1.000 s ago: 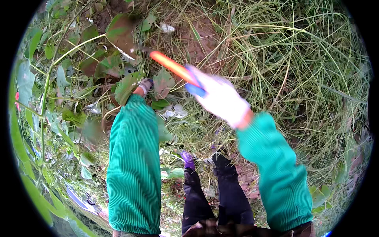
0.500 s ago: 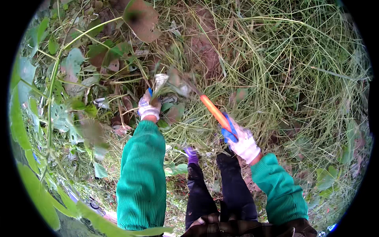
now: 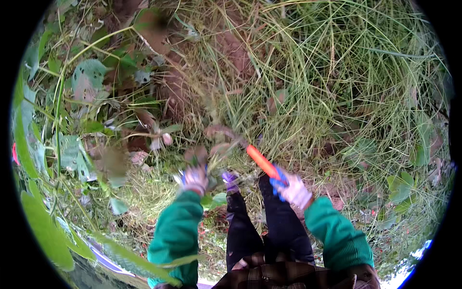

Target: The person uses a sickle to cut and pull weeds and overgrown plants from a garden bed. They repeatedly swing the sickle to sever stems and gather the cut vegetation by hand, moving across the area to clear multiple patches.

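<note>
My left hand (image 3: 195, 179), in a white and blue glove, is closed on a bunch of leafy stalks (image 3: 196, 155) just left of my legs, blurred by motion. My right hand (image 3: 288, 189), gloved alike, grips the orange handle of a bladed tool (image 3: 260, 159). Its dark blade points up and left, smeared among grass and leaves beside the bunch, so I cannot tell whether they touch.
Long grass (image 3: 361, 86) covers the right side, with brown soil (image 3: 233, 48) showing at the top middle. Tall leafy stems (image 3: 59, 125) rise along the left, large leaves close at the rim. My dark-trousered legs (image 3: 284, 231) stand at the bottom middle.
My left hand has come down toward my legs, bringing stalks away from where it was among the plants. My right hand with the tool has swung down and right, nearer my legs.
</note>
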`<action>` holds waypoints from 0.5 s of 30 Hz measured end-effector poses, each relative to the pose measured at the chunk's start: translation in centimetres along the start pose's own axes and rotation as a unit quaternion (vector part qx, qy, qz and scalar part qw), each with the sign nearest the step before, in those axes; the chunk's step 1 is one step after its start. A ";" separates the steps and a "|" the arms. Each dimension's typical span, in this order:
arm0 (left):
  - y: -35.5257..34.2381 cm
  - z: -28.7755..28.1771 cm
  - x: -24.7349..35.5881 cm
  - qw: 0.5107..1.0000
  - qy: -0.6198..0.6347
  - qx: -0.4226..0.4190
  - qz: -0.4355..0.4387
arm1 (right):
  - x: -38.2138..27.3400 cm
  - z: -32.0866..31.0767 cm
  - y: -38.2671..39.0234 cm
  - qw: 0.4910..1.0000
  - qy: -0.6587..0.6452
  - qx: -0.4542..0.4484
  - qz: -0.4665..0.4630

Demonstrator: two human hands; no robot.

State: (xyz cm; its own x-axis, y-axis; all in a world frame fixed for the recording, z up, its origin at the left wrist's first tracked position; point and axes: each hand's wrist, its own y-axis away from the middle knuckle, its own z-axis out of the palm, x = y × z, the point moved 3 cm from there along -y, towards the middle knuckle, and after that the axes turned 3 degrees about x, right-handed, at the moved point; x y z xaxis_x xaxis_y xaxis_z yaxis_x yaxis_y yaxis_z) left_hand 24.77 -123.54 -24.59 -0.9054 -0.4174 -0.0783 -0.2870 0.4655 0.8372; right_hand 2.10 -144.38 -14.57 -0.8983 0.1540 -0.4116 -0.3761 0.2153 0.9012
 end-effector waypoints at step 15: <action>2.5 -5.1 0.4 0.945 0.321 0.056 0.021 | -1.2 11.3 -5.1 0.804 -0.583 0.094 0.072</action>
State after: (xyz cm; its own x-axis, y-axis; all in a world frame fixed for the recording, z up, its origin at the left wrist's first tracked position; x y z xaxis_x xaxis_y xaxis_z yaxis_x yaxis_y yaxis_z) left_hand 25.25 -126.50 -19.80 -0.5501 -0.7679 0.3282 -0.3199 0.5568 0.7666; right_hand 7.67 -134.72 -20.16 -0.0654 0.9657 -0.2513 -0.1480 0.2396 0.9595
